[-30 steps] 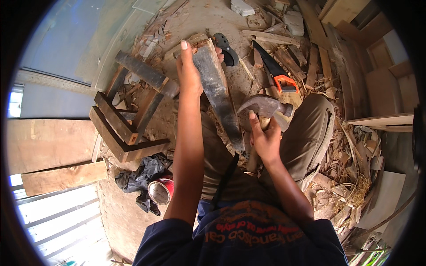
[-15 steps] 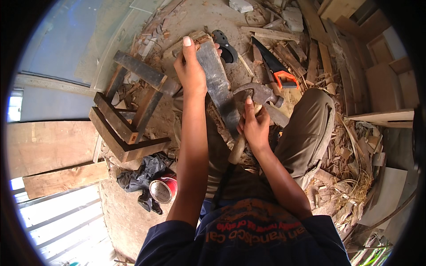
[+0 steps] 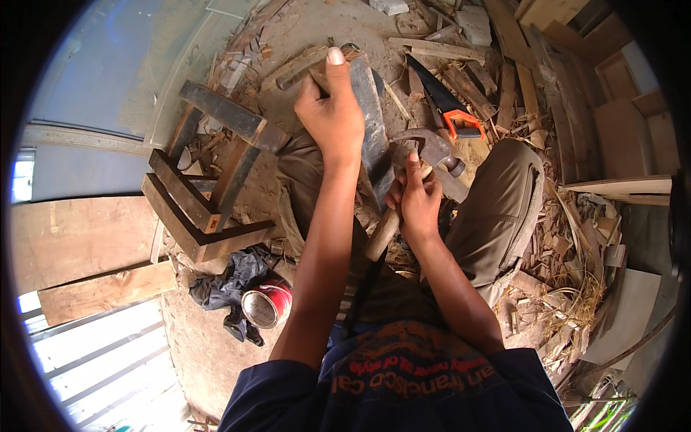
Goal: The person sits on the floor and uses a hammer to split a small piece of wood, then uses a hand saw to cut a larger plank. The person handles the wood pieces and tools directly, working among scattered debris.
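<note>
Stool frame (image 3: 209,194) of dark wood lies on its side, left of the left hand. Plank (image 3: 371,122), dark and worn, slants between both hands; left hand (image 3: 332,115) clenched round its upper part. Handsaw (image 3: 443,101) with orange grip, beyond the right hand. Right hand (image 3: 417,201) clenched on hammer (image 3: 425,155), head touching plank. Red tin (image 3: 266,302), near left elbow.

Lower part of the dark plank (image 3: 371,122) was hidden behind the left hand (image 3: 332,119) and forearm, hammer (image 3: 425,151) handle mostly covered by the right hand (image 3: 417,205), handsaw (image 3: 440,101) blade tip lost among scraps.
</note>
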`<action>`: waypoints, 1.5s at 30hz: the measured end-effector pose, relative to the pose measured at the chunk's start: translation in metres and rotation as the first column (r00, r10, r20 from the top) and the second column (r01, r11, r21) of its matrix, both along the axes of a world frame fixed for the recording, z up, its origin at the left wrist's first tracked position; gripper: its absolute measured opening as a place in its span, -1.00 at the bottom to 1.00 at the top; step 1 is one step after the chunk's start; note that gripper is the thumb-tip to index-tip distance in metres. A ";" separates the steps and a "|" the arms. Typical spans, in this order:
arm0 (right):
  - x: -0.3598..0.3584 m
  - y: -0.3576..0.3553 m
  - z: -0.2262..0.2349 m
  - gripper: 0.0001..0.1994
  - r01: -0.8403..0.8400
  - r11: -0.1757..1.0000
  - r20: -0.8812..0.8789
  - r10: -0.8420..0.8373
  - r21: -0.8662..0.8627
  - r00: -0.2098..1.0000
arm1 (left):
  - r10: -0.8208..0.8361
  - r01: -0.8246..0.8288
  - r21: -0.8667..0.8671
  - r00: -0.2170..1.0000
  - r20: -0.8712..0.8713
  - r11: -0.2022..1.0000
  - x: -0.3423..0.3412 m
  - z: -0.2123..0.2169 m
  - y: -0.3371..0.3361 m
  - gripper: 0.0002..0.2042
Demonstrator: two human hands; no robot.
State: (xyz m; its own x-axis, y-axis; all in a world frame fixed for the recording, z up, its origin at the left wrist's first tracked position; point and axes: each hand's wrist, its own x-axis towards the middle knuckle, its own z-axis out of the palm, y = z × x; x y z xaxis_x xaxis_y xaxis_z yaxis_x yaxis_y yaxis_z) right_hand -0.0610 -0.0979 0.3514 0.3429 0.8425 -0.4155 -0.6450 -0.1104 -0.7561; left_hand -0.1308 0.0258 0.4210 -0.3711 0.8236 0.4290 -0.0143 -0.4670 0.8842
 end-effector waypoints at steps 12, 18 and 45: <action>0.006 -0.006 0.000 -0.72 -0.058 0.998 0.063 0.057 0.025 0.996 | 0.044 -0.044 -0.062 0.999 -0.012 0.997 0.004 0.010 -0.010 -0.56; 0.022 -0.018 -0.018 -0.77 -0.130 0.984 0.218 0.101 0.124 0.971 | 0.083 -0.085 -0.017 0.993 -0.079 0.996 0.005 0.002 -0.007 -0.56; 0.017 0.010 -0.003 -0.73 -0.104 0.995 0.241 0.102 -0.005 0.965 | -0.359 0.429 -0.221 0.885 0.296 0.876 -0.018 -0.004 0.020 -0.54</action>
